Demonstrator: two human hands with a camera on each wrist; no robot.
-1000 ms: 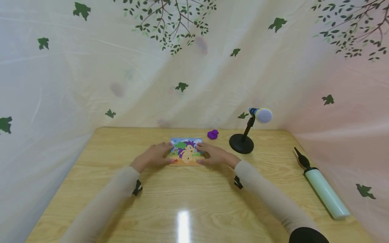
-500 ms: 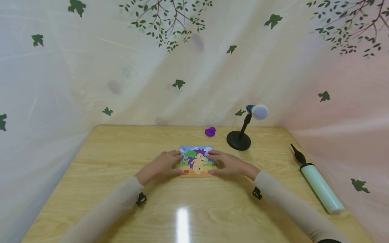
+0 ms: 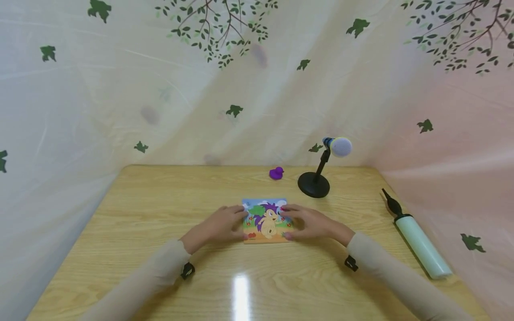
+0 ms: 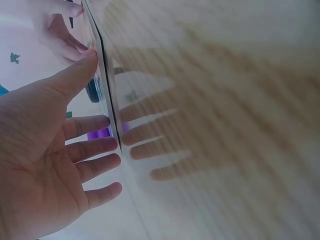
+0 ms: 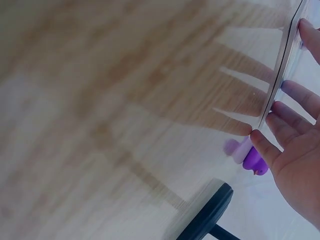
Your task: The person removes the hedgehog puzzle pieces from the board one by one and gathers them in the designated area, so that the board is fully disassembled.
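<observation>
A flat, roughly square picture board [image 3: 267, 221] lies on the table, printed with a purple-spined cartoon hedgehog. My left hand [image 3: 218, 227] touches its left side with thumb and fingertips, the fingers fairly straight. On the opposite side my right hand [image 3: 315, 224] rests its fingertips and thumb along the right edge. The left wrist view shows the board [image 4: 102, 70] edge-on, with the left thumb at its rim and the lower fingers spread beside it. From the right wrist, fingertips of the right hand [image 5: 300, 135] meet the board's thin edge.
A purple rubber duck [image 3: 276, 173] sits behind the board. To its right stands a toy microphone [image 3: 339, 146] on a black round-based stand [image 3: 313, 184]. A pale green hand pump [image 3: 422, 246] lies along the table's right side. Leaf-printed cloth hangs behind the wooden table [image 3: 168, 191].
Both hands have slid the picture board toward me and a little to the right, away from the duck. The whole head view has shifted slightly.
</observation>
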